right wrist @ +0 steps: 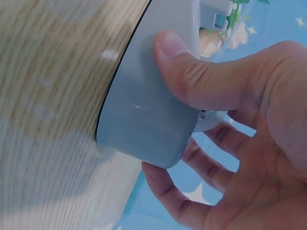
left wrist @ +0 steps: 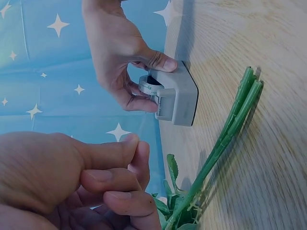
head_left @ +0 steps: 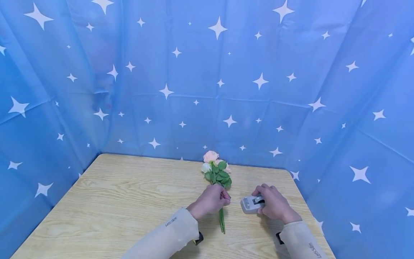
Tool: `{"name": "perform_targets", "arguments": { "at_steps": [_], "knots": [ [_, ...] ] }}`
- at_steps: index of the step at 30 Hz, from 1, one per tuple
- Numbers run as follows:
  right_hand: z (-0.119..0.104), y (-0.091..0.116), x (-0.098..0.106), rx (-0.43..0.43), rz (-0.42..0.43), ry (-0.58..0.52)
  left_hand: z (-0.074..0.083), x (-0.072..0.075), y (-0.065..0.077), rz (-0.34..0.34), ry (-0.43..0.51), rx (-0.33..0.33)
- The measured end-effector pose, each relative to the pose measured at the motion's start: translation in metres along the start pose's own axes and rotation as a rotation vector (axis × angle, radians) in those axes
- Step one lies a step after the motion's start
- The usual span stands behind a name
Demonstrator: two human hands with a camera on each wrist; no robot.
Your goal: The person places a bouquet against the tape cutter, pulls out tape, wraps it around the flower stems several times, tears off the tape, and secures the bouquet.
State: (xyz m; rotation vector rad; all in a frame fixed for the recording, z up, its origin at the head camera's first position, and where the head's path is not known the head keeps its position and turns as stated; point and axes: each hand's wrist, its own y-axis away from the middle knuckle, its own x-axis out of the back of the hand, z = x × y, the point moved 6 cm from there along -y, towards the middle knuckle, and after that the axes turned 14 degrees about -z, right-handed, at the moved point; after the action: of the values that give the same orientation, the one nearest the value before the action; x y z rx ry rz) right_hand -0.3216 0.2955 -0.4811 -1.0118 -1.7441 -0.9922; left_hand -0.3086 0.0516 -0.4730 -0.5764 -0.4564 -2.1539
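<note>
My right hand point(head_left: 275, 203) grips a grey tape dispenser point(head_left: 248, 205) that sits on the table, thumb on one side and fingers round the other. A roll of clear tape point(left wrist: 151, 86) shows in the dispenser in the left wrist view. Between thumb and forefinger my left hand point(head_left: 211, 199) pinches the end of a thin clear strip of tape, faintly visible running from the dispenser. Below that hand lies a bunch of artificial flowers point(head_left: 211, 156), pink and white, with green leaves and green stems point(left wrist: 225, 136) pointing toward me. Part of the stems is hidden under the left hand in the head view.
A light wood-grain table point(head_left: 129, 201) carries everything. Blue curtains point(head_left: 194, 72) with white stars hang behind it and along both sides. The flower heads lie near the table's back edge.
</note>
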Motion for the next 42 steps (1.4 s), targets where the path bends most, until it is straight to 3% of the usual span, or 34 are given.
{"name": "perform_targets", "arguments": {
  "at_steps": [42],
  "knots": [
    [-0.001,0.000,0.000,-0.015,-0.011,0.011,-0.019,0.018,0.016,-0.018,-0.003,0.034]
  ]
}}
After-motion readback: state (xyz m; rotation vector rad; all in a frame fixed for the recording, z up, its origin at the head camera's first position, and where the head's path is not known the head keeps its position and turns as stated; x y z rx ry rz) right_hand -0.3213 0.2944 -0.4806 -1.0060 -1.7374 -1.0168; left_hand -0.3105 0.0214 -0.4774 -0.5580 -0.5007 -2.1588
